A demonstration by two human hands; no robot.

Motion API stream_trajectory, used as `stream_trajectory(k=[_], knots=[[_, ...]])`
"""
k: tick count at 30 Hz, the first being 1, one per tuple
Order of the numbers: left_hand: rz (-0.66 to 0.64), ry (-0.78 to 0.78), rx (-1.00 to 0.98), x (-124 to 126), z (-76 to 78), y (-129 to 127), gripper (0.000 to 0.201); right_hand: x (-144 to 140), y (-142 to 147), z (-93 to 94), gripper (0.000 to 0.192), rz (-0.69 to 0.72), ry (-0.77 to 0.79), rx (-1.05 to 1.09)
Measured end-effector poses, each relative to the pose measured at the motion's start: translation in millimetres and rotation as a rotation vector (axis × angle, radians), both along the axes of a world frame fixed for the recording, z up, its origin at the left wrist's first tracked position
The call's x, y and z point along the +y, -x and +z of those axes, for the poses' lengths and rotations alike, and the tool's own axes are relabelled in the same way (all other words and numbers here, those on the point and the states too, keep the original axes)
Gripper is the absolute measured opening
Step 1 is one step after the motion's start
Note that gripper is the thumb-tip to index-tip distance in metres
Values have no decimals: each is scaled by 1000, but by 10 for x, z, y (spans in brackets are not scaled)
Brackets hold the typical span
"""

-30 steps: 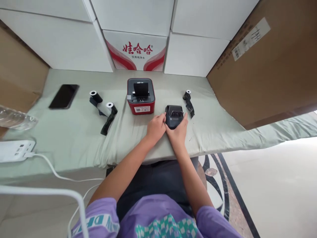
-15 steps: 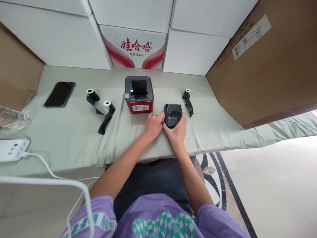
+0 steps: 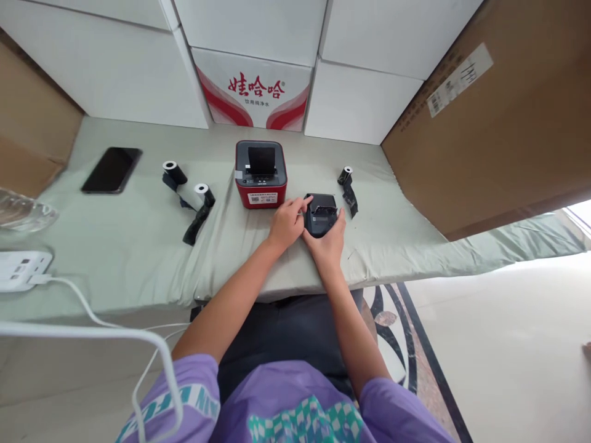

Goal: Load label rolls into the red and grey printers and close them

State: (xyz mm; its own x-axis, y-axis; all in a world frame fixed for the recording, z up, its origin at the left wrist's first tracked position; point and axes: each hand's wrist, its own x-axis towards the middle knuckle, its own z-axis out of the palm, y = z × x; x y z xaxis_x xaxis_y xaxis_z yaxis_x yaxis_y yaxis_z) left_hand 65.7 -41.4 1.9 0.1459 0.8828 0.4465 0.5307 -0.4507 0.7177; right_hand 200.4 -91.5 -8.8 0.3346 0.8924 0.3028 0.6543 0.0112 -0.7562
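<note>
While the right hand [image 3: 329, 241] keeps cupping the small black printer [image 3: 320, 213] at frame center, beside the red printer [image 3: 261, 174], the left hand [image 3: 285, 223] has extended a finger onto its top-left edge, looks like pressing its lid latch.

left hand [image 3: 285, 223]: forefinger stretched forward, other fingers curled | right hand [image 3: 329, 241]: cupped, thumb up | both forearms extended, converging

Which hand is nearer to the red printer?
Left. The left hand sits just in front of the red printer, at the left side of the small black printer. The right hand grips the black printer's near edge, farther off.
</note>
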Motion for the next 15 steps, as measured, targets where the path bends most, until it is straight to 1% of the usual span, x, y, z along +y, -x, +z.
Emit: stream_trajectory(k=[3,4,7,9,11,13,15], knots=[[-114,60,-135,102,10,-11,37,-10,0,12,115,3,5,6],[-129,70,-176,114,9,-4,38,-13,0,15,115,6,6,9],[-117,73,-265,65,-7,52,37,-20,-2,23,115,17,1,19],[-143,61,-287,-3,-20,96,40,-24,-4,24,115,19,0,26],[-212,44,-295,-39,-25,115,45,-27,-8,20,114,16,1,28],[-264,33,-300,-8,-22,99,52,-30,-11,13,114,10,5,21],[-278,56,-287,84,-21,55,59,-34,-13,4,115,11,8,5]])
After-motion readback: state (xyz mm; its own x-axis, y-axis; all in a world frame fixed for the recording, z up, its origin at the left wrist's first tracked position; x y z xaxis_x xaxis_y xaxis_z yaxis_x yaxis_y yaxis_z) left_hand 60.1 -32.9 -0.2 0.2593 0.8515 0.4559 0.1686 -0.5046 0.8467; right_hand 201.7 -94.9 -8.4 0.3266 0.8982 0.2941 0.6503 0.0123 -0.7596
